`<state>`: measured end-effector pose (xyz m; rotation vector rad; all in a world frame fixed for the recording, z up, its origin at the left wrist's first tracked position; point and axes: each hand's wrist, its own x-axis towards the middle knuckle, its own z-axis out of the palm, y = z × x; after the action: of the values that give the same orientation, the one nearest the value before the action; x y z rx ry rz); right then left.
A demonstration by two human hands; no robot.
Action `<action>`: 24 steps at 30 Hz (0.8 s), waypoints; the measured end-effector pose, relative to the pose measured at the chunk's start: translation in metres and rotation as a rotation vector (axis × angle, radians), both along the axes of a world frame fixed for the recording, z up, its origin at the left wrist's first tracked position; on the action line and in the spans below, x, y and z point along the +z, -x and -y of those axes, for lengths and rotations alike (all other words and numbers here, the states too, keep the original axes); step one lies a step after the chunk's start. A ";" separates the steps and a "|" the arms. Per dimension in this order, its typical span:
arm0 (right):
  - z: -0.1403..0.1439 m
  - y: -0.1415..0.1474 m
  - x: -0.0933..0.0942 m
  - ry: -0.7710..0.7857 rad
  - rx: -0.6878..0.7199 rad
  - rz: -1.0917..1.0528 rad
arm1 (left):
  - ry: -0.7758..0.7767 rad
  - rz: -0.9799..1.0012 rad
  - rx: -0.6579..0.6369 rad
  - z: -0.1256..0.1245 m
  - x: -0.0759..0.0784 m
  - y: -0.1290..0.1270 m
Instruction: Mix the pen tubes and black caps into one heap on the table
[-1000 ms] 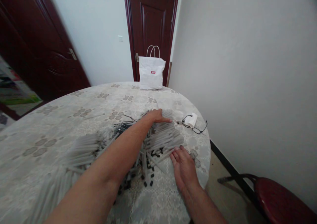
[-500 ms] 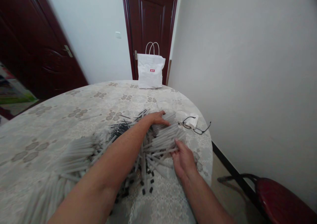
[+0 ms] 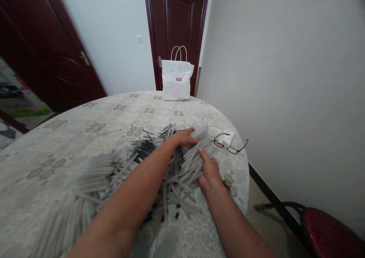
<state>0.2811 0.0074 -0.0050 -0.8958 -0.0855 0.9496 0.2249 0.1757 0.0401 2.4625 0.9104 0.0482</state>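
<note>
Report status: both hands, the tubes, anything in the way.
Left hand and right hand on a bunch of tubes. Loose tubes on the near side. Left forearm blocks view mid-table. Glasses off right, touching neither hand.

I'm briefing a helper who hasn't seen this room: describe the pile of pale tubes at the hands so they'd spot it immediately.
Find the big cloth-covered table, then the black-framed glasses near its right edge. Left of them lies a pile of pale tubes. Unlike the other pale piles farther left, this one has the left hand and right hand against it.
</note>
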 end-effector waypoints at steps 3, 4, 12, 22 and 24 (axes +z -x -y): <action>-0.003 -0.002 -0.002 0.004 0.026 -0.001 | 0.031 0.040 -0.006 0.003 0.002 0.004; -0.004 -0.003 -0.003 0.011 0.039 -0.002 | 0.042 0.054 -0.005 0.003 0.003 0.005; -0.018 -0.008 -0.006 0.024 0.106 -0.011 | 0.057 0.125 0.051 0.003 0.022 0.017; -0.037 0.028 0.037 -0.157 0.117 -0.011 | 0.000 0.262 0.067 -0.001 0.071 0.058; -0.038 0.040 0.038 -0.163 0.132 -0.035 | -0.019 0.266 0.085 0.002 0.077 0.070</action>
<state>0.2415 0.0458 0.0328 -0.7292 -0.1918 1.0649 0.1551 0.1739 0.1173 2.3603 0.8990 0.4050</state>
